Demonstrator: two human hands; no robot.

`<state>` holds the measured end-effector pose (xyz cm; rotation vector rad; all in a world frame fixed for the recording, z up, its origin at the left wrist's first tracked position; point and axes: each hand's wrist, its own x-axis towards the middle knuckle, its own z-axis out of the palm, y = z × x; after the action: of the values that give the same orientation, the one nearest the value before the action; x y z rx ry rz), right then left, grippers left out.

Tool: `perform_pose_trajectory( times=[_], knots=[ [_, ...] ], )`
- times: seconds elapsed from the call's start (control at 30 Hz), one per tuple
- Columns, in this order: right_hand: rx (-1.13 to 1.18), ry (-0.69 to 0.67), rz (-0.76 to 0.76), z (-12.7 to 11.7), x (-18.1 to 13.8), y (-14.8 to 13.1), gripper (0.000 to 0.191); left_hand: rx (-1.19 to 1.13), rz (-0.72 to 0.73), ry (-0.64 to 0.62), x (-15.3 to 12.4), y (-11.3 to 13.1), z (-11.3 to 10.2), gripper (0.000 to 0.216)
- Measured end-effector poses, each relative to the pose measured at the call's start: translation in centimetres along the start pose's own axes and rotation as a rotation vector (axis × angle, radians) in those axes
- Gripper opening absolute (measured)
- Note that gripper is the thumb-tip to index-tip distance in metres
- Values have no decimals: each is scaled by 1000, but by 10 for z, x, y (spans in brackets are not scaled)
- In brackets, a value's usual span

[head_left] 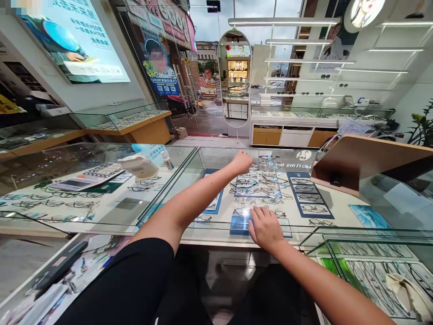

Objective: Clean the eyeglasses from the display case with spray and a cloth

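Observation:
My left hand (241, 162) is stretched out over the far side of the glass display counter (182, 228), its fingers curled closed. What it holds, if anything, is hidden behind the fingers. Just to its right are eyeglasses (269, 157) with thin dark rims. My right hand (266, 228) lies palm down on the near edge of the glass, fingers spread, holding nothing. Beneath and between the hands, several pairs of eyeglasses and their reflections overlap. Which lie on top of the glass and which inside, I cannot always tell. A blue tray (310, 195) with eyeglasses in it shows to the right.
On the left counter are a calculator (88, 176), a white device (138, 166) and a small bottle (167, 160). A tilted wooden-backed mirror or board (367, 158) stands at right. Below it, a glass case (379, 266) holds rows of eyeglasses, with a cloth (407, 293) on top.

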<state>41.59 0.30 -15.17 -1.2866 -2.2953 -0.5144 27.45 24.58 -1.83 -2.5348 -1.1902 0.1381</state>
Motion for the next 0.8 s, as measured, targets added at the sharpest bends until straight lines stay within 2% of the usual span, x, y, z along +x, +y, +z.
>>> perform_pose_trajectory(
  times=[0.13,0.27,0.57,0.8],
  knots=[
    [2,11,-1,-1,1,-1,38,26,15,-8,-3,1,18,22],
    [2,-12,0,-2,2,0,38,23,28,-30,-8,3,26,22],
    [0,-37,3,-5,2,1,39,-19,53,-58,-15,0,27,24],
    [24,-59,9,-5,1,1,41,-76,53,-31,-22,-7,29,35]
  ],
)
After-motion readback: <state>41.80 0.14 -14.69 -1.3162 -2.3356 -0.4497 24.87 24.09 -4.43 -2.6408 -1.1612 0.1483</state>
